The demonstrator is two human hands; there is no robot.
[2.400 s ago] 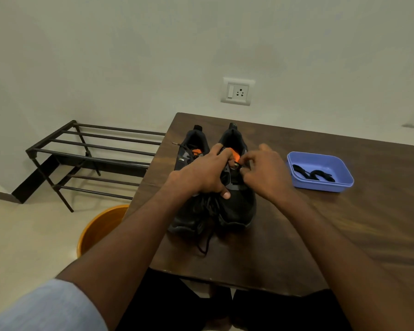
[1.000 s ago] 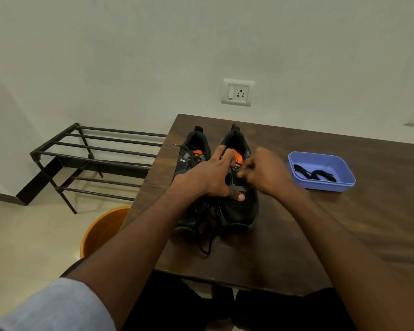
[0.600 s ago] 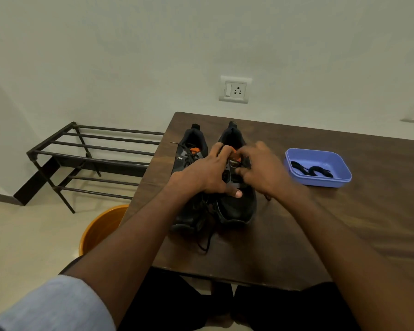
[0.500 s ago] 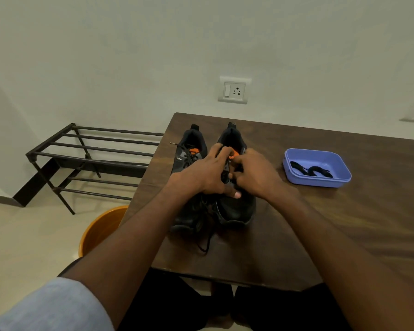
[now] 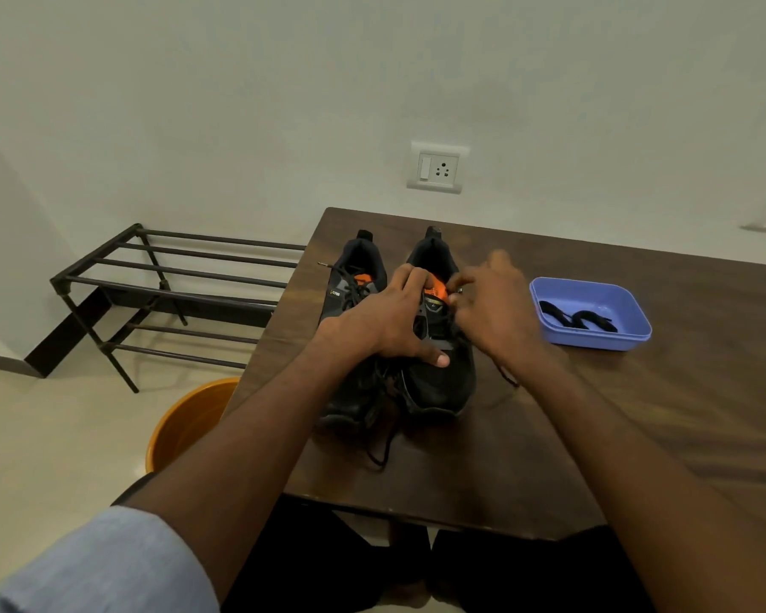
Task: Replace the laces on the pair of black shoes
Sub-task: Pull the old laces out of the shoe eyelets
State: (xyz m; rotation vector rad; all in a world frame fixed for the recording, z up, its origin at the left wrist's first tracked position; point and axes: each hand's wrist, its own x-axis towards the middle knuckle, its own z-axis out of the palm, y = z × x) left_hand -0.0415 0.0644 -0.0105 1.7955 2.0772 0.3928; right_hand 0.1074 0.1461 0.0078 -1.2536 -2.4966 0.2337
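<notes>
Two black shoes with orange lining stand side by side on the brown table [image 5: 637,435], toes toward me. My left hand [image 5: 385,323] grips the right shoe [image 5: 438,382] across its tongue, thumb on the vamp. My right hand [image 5: 496,311] pinches that shoe's black lace near the top eyelets. A loop of this lace [image 5: 507,378] trails on the table under my right wrist. The left shoe [image 5: 350,298] keeps its lace, with one end [image 5: 383,453] lying past the toes. Black replacement laces [image 5: 575,320] lie in a blue tray [image 5: 593,340].
An orange bucket [image 5: 186,426] sits on the floor by the table's left edge. A black metal shoe rack [image 5: 164,294] stands against the wall on the left. A wall socket [image 5: 436,170] is behind the table.
My right hand has drawn back to the right from the shoe's tongue with the lace pinched. My left hand keeps its grip on the right shoe.
</notes>
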